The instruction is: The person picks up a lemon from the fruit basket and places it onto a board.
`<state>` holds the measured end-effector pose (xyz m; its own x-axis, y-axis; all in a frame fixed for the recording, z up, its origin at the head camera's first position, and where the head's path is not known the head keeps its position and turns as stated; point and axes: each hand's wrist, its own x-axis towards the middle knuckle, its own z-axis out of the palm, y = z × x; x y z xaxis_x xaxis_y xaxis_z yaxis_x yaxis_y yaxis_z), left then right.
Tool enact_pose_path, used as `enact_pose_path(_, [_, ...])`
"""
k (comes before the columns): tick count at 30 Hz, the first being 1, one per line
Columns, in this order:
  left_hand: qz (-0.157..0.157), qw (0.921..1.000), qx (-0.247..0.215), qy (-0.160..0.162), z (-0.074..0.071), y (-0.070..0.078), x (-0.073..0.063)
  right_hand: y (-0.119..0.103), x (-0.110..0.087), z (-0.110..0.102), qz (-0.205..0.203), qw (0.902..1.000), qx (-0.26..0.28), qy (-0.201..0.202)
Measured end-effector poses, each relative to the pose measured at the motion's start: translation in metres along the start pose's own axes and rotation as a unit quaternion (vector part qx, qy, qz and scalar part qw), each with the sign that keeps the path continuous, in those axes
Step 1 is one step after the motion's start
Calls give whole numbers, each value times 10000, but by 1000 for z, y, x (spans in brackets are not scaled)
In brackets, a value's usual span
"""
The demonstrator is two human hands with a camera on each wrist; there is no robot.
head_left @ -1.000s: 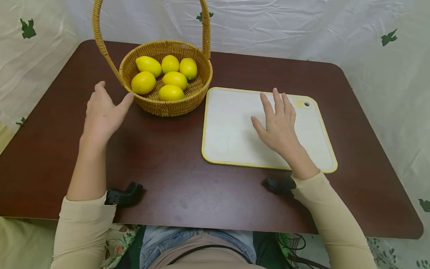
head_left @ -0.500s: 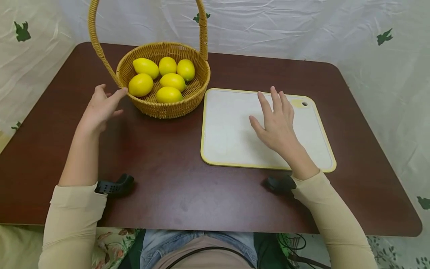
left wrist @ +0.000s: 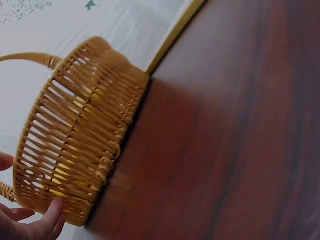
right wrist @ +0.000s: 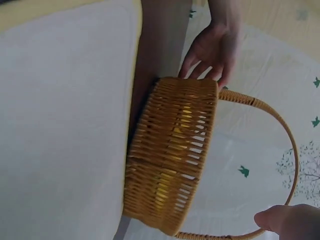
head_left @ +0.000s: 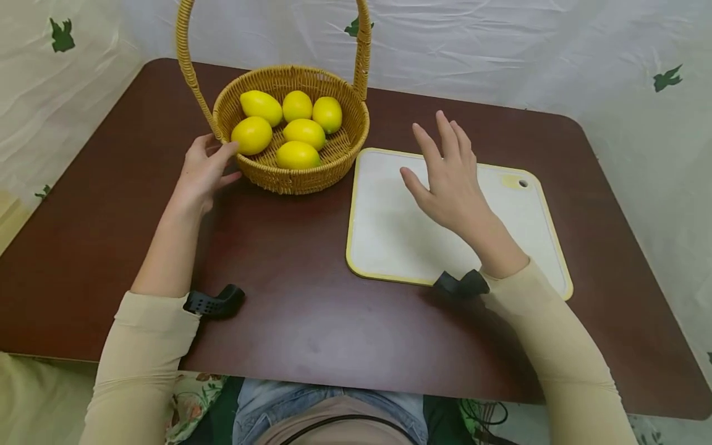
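A wicker basket [head_left: 295,182] with a tall arched handle stands at the back left of the table, holding several yellow lemons [head_left: 298,155]. My left hand [head_left: 201,173] is spread around the basket's left end, its thumb at the rim by the handle's foot. Low on the wicker, a fingertip [left wrist: 57,202] meets the outer side in the left wrist view; the fingers look fairly straight. My right hand [head_left: 450,191], fingers spread, hovers over a white cutting board [head_left: 389,241] with a yellow edge. Nothing is in that hand; its thumb [right wrist: 275,218] shows in the right wrist view.
The dark brown table [head_left: 295,327] has rounded corners. Pale curtains [head_left: 489,55] with green bird prints hang behind and beside it. The cutting board lies just right of the basket. Black wrist devices sit on the left wrist [head_left: 216,301] and right wrist [head_left: 461,284].
My left hand has moved in to the basket's left end and spread around it. The right hand has shifted slightly up and left over the board. The head view has shifted a little.
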<state>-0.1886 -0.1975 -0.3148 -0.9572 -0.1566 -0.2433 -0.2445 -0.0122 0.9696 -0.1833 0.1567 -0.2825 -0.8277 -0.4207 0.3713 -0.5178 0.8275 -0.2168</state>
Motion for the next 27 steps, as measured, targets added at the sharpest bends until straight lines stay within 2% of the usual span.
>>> enact_pose_path(6, [126,9999,63,-47,8,-2,4,-24,27,-2,-344,9993,139,105])
enact_pose_path(12, [156,9999,6,-27,8,-2,4,-41,54,-1,-528,9982,250,-98])
enact_pose_path(17, [213,9997,70,-61,7,-3,6,-51,72,2,-355,9959,629,-544])
enact_pose_path(22, [234,9997,54,-93,5,-6,7,-60,86,8,-36,9885,1008,-1128])
enact_pose_path(27, [322,9993,190,12,6,-8,7,-66,106,14,-112,9853,1025,-1364])
